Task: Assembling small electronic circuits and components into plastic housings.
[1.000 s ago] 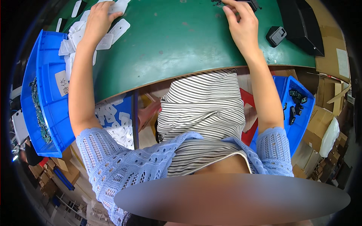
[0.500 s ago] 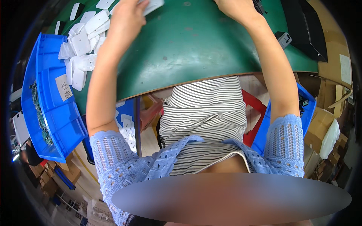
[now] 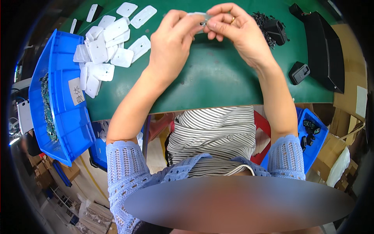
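Note:
Over the far middle of the green table (image 3: 218,84), my two hands meet at a white plastic cover (image 3: 198,14). My left hand (image 3: 169,45) grips the cover, hiding most of it behind its fingers. A small dark spot shows by the fingertips; I cannot tell whether it is a hole or a part. The right hand (image 3: 237,33) pinches with thumb and forefinger at the cover's right end, its other fingers curled. Whatever lies in that pinch is too small to make out. Left of my hands is a heap of similar white covers (image 3: 97,50), some with small holes.
Small black parts (image 3: 259,23) lie around a black block-shaped piece (image 3: 276,32) at the far right. Nearer sits a black-and-grey device (image 3: 299,73) beside a long black box (image 3: 325,50). A blue bin (image 3: 64,117) with circuit boards stands left; another blue bin (image 3: 316,146) is below right.
My left hand has moved right with a white cover, and my right hand has come left from the far right. They now meet. The view has shifted, showing more of the table's far side.

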Tool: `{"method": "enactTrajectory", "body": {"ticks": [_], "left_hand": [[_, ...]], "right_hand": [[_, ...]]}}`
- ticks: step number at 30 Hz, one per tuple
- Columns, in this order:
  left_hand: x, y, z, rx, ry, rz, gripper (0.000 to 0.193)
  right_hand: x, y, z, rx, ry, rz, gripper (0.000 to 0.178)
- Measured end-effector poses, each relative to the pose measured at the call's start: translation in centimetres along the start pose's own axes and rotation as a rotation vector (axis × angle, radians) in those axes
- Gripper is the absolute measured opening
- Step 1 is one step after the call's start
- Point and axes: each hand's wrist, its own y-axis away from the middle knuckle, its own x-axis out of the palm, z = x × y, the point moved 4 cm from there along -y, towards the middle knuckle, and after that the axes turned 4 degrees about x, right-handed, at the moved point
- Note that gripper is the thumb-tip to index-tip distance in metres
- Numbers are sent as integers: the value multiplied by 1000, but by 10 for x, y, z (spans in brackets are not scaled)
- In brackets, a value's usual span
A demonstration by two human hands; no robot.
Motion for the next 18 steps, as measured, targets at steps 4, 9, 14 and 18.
{"method": "enactTrajectory", "body": {"ticks": [4,9,14,18], "left_hand": [[1,4,0,110,-92,24,18],[3,6,11,-376,414,33,10],[6,9,12,-564,659,44,6],[6,9,13,-558,648,52,7]], "right_hand": [[0,2,-6,80,-92,15,25],[8,10,1,-290,229,-195,4],[10,14,12,-591,665,-251,9],[13,14,12,-802,831,-283,12]]}}
